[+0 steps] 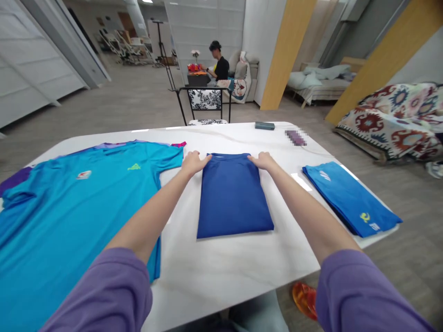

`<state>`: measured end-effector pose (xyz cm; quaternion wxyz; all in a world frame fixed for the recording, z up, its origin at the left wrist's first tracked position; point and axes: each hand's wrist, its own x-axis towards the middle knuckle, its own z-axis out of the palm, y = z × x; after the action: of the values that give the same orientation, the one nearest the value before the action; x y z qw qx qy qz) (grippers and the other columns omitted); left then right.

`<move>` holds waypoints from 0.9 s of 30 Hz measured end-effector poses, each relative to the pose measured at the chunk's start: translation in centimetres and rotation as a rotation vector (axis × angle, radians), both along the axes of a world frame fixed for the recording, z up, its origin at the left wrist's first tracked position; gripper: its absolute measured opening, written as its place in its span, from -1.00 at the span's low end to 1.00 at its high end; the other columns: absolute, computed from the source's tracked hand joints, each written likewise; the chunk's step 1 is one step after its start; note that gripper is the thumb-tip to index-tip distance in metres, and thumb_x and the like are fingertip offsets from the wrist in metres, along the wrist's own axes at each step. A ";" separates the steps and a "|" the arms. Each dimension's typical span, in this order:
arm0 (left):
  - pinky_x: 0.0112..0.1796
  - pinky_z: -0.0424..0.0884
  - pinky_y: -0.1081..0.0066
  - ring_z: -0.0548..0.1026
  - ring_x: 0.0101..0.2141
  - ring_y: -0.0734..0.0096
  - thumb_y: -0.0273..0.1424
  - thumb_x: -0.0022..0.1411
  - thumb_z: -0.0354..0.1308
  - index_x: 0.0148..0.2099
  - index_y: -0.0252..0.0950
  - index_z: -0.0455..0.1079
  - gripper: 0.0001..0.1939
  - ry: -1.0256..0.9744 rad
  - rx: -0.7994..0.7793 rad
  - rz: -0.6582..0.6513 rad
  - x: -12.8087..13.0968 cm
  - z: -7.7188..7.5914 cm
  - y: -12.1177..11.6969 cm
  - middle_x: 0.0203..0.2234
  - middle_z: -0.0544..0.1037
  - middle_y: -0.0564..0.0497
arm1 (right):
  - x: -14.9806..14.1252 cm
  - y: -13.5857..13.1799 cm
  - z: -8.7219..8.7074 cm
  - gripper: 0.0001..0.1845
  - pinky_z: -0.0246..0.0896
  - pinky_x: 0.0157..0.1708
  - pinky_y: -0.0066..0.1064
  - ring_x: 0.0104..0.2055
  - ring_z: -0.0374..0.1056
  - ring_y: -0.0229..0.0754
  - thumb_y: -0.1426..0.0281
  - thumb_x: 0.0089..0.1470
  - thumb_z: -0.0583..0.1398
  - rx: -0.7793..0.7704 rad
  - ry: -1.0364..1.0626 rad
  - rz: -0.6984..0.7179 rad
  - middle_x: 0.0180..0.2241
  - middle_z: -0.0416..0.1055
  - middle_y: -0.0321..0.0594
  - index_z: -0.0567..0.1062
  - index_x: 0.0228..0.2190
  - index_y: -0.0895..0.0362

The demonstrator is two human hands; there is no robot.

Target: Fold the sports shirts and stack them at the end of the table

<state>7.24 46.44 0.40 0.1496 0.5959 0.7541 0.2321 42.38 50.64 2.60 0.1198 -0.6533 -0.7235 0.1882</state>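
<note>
- Left hand (192,163): thumb on the near-side face of the folded dark blue shirt (233,198) at its upper left corner, fingers curled beside it; apparently a pinch grip.
- Right hand (263,161): a matching pinch at the upper right corner; how far the fingers reach beneath is hidden.
- Dark blue shirt: flat on the white table (221,272), between the hands and extending toward the wearer, collar edge level with the thumbs.
- Likely fault 1: if the hands pull unevenly or catch only the top layer, the fold may skew or open.
- Left of the left hand: a spread turquoise shirt (114,184), partly beneath the forearm, which could rumple it if lowered.
- Right of the right hand: folded blue garments (349,198) by the table's edge; a sideways knock could tip them off.
</note>
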 end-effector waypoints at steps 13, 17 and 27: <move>0.03 0.54 0.18 0.64 -0.06 0.02 0.06 0.30 0.37 -0.06 -0.21 0.43 -0.53 -0.182 -0.016 -0.114 2.3 -1.5 1.7 -0.11 0.69 -0.15 | -1.8 1.5 -3.6 -0.62 0.41 0.27 -0.08 0.19 0.56 0.14 0.22 0.22 0.42 -0.074 0.276 -0.022 0.07 0.67 -0.02 0.57 0.00 0.09; -0.08 0.61 0.25 0.67 -0.11 0.15 0.10 0.41 0.28 0.09 -0.22 0.41 -0.49 -0.346 0.104 -0.189 5.0 2.8 -3.1 -0.07 0.70 -0.10 | 0.9 -3.1 -1.1 -0.64 0.47 0.27 -0.05 0.15 0.58 0.03 0.20 0.35 0.31 0.014 0.512 -0.013 0.11 0.65 -0.09 0.48 0.09 0.06; 0.06 0.72 0.11 0.69 0.07 -0.08 -0.02 0.18 0.60 0.17 -0.22 0.57 -0.36 -0.934 0.225 -0.602 20.6 18.0 -19.4 -0.01 0.71 -0.05 | 22.0 -22.5 11.3 -0.30 0.41 0.44 0.11 0.29 0.53 0.10 -0.12 0.25 0.45 0.350 0.966 0.154 0.20 0.62 -0.22 0.52 0.25 -0.07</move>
<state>27.88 27.04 18.37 0.4624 0.6311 0.3752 0.4972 64.35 28.11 13.95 0.5334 -0.4069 -0.6522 0.3529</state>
